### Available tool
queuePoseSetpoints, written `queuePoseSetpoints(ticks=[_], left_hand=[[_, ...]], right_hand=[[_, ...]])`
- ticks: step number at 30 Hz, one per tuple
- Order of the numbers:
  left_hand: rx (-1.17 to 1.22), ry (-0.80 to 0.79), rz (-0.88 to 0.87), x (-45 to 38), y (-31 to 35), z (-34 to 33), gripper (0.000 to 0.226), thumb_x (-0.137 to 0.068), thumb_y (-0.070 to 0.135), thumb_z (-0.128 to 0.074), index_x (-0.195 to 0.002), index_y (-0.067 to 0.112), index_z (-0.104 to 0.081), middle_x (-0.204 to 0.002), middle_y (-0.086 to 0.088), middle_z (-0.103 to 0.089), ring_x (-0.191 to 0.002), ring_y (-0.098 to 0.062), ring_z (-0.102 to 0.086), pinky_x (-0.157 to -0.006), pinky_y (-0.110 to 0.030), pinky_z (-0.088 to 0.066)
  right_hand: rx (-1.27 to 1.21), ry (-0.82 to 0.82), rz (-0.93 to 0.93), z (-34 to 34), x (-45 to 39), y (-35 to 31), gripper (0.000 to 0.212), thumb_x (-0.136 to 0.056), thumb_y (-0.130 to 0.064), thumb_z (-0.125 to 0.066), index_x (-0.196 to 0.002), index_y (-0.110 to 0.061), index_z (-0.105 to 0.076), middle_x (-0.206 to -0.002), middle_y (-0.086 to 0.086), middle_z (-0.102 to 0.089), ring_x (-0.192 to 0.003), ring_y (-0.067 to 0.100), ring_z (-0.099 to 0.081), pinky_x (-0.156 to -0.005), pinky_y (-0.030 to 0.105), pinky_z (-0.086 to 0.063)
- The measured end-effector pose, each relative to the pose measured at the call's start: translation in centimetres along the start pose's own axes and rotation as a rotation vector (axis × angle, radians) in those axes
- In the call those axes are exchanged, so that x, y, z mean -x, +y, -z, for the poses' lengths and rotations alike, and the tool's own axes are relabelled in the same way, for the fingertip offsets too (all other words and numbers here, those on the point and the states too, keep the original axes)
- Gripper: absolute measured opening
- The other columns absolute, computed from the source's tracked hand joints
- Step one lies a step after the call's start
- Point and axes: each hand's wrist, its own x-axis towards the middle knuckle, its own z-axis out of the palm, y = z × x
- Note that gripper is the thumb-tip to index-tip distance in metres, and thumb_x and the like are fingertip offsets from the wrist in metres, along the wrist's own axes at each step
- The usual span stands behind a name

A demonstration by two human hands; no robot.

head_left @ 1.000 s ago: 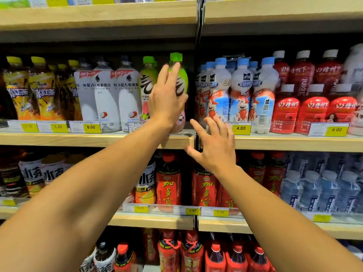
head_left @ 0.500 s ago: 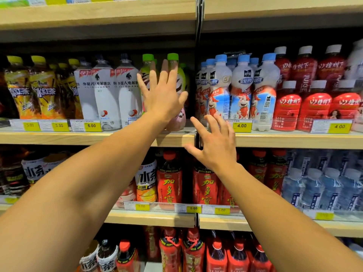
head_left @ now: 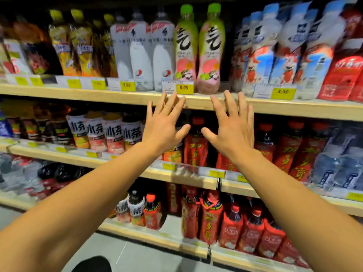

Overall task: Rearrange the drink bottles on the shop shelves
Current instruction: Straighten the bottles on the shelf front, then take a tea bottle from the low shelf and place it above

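Two green-capped pink-and-green bottles stand side by side at the front of the upper shelf. My left hand and my right hand are both spread with straight fingers in front of the shelf below, holding nothing. Their fingertips reach the edge of the upper shelf. Between the two thumbs a red-labelled dark bottle with a red cap shows on the middle shelf.
White lychee bottles and yellow-capped tea bottles stand left of the green-capped pair. Blue-capped milk drinks and red bottles are to the right. More red bottles fill the lowest shelf; grey floor below.
My left hand came off the green-capped bottle and dropped to the shelf below. The right hand rose slightly beside it. The view tilted down and moved closer.
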Motion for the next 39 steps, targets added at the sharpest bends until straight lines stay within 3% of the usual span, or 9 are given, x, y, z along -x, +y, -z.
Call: queuePoseSetpoints(ticks=[10, 16, 24, 28, 35, 39], left_hand=[[-0.050, -0.123, 0.133, 11.3, -6.5, -2.8, 0.077, -0.094, 0.064, -0.036, -0.158, 0.024, -0.023, -0.165, -0.004, -0.018, -0.153, -0.028, -0.011, -0.120, -0.058, -0.009], [-0.050, -0.206, 0.211, 15.6, -11.0, -3.7, 0.078, -0.096, 0.060, -0.045, -0.159, 0.027, -0.015, -0.167, -0.001, -0.009, -0.154, -0.025, -0.003, -0.122, -0.056, -0.005], [-0.070, -0.286, 0.278, 21.6, -19.2, -4.1, 0.080, -0.093, 0.057, -0.050, -0.159, 0.023, -0.018, -0.165, -0.007, -0.019, -0.153, -0.030, -0.011, -0.120, -0.060, -0.014], [-0.039, -0.332, 0.307, 25.8, -23.8, -5.0, 0.080, -0.093, 0.054, -0.055, -0.158, 0.023, -0.020, -0.166, -0.006, -0.017, -0.153, -0.030, -0.010, -0.120, -0.059, -0.011], [0.043, -0.460, 0.269, 32.4, -31.8, -9.5, 0.079, -0.093, 0.054, -0.054, -0.158, 0.023, -0.023, -0.165, -0.006, -0.019, -0.153, -0.029, -0.010, -0.122, -0.057, -0.009], [0.092, -0.506, 0.208, 34.5, -35.2, -12.6, 0.079, -0.090, 0.062, -0.039, -0.157, 0.023, -0.025, -0.165, -0.007, -0.021, -0.152, -0.031, -0.015, -0.120, -0.058, -0.011]], right_hand=[[-0.018, -0.134, 0.068, -6.5, 6.0, -6.5, 0.089, -0.077, -0.057, -0.069, -0.153, -0.028, -0.032, -0.160, 0.007, -0.027, -0.149, 0.036, -0.013, -0.119, 0.057, -0.010], [-0.039, -0.247, 0.109, -9.3, 6.8, -10.9, 0.088, -0.082, -0.057, -0.065, -0.154, -0.029, -0.026, -0.162, 0.006, -0.022, -0.150, 0.036, -0.011, -0.120, 0.055, -0.009], [-0.101, -0.355, 0.162, -14.0, 9.0, -19.6, 0.087, -0.085, -0.059, -0.062, -0.156, -0.030, -0.021, -0.163, 0.005, -0.019, -0.151, 0.034, -0.006, -0.122, 0.052, -0.006], [-0.118, -0.417, 0.167, -17.3, 10.9, -24.3, 0.085, -0.085, -0.057, -0.062, -0.155, -0.027, -0.023, -0.162, 0.006, -0.020, -0.150, 0.034, -0.006, -0.121, 0.052, -0.006], [-0.116, -0.553, 0.084, -24.2, 16.0, -31.3, 0.084, -0.084, -0.052, -0.066, -0.154, -0.024, -0.028, -0.160, 0.007, -0.027, -0.149, 0.035, -0.013, -0.121, 0.052, -0.013], [-0.103, -0.613, 0.019, -28.9, 17.0, -34.2, 0.082, -0.085, -0.050, -0.065, -0.153, -0.021, -0.031, -0.158, 0.008, -0.031, -0.148, 0.034, -0.018, -0.121, 0.050, -0.016]])
